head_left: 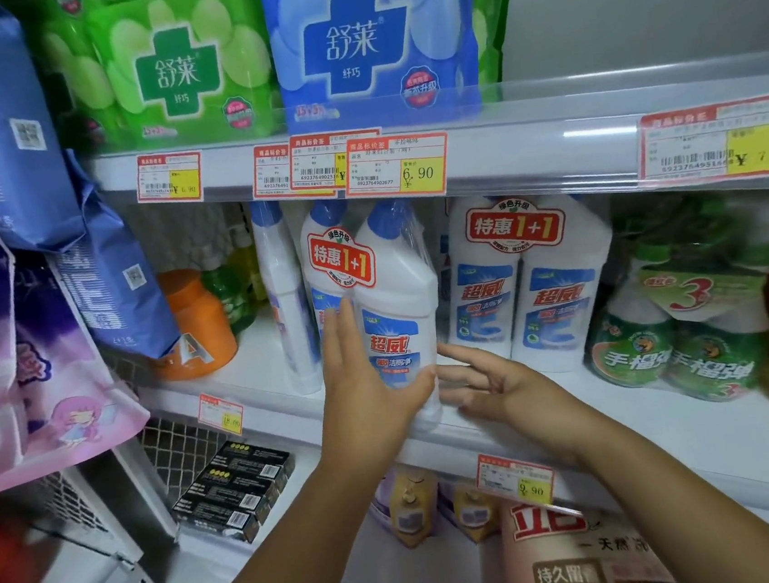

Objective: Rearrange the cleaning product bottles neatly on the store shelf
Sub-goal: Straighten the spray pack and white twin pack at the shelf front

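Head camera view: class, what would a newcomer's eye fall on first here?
At the front edge of the middle shelf, the left hand lies flat against a white twin pack of bottles, the right hand open just right of it. Above, a blue pack and a green pack stand on the top shelf.

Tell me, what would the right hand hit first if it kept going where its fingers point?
Probably the right side of the front twin-pack of white bottles, which the left hand touches. The right hand points its straight fingers left at it from close by; depth is hard to judge.
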`<state>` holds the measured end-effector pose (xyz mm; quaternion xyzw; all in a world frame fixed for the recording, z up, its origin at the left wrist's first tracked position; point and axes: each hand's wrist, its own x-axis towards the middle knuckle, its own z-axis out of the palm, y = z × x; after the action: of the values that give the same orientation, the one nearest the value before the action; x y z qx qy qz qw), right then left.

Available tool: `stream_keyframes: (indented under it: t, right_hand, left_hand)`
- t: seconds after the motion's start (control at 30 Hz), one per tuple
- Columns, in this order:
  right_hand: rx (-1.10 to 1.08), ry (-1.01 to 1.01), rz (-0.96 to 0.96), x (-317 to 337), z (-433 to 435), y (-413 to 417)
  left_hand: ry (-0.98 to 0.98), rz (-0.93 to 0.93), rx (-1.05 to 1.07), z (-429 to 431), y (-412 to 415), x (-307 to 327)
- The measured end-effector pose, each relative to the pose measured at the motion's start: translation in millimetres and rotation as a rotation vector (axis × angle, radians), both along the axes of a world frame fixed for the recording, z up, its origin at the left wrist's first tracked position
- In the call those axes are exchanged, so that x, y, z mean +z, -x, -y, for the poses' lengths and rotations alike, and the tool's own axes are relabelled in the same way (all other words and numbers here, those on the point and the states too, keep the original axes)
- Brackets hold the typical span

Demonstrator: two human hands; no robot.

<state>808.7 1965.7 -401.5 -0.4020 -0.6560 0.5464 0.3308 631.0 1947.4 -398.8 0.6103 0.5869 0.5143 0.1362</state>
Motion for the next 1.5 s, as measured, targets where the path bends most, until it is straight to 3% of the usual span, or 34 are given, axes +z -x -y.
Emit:
stream_keyframes:
  t: [0.17,0.33,0.4,0.53,0.93,1.17,1.5]
  right_hand:
    - [0.014,-0.002,0.021,-7.1,-6.6,1.1]
    - [-0.27,-0.084,-0.123,-10.8,-10.2,-7.3]
    - [-0.323,-0.157,-0.065,-10.2,-12.5,-7.4]
    - [-0.315,-0.247,0.094,-4.6,-30.9,14.0]
    - [-0.281,-0.204,0.134,0.5,-96.2,70.9]
    - [-0.268,-0.219,0.044,4.1,-97.9,94.8]
    - [-0.249,-0.247,0.11,4.9,-57.6,50.6]
  left_hand:
    - [0.014,0.008,0.011,-4.5,8.8,4.2]
    - [0.044,0.077,0.008,-9.1,20.4,4.4]
    - [0.046,0.069,0.022,-10.1,19.6,3.7]
    - [0.056,0.046,0.032,-14.4,14.5,3.3]
    - [0.05,0.039,0.057,-24.1,53.5,-7.8]
    - [0.038,0.068,0.053,-25.9,58.5,-8.7]
    - [0.033,0.069,0.107,-21.6,50.7,-7.8]
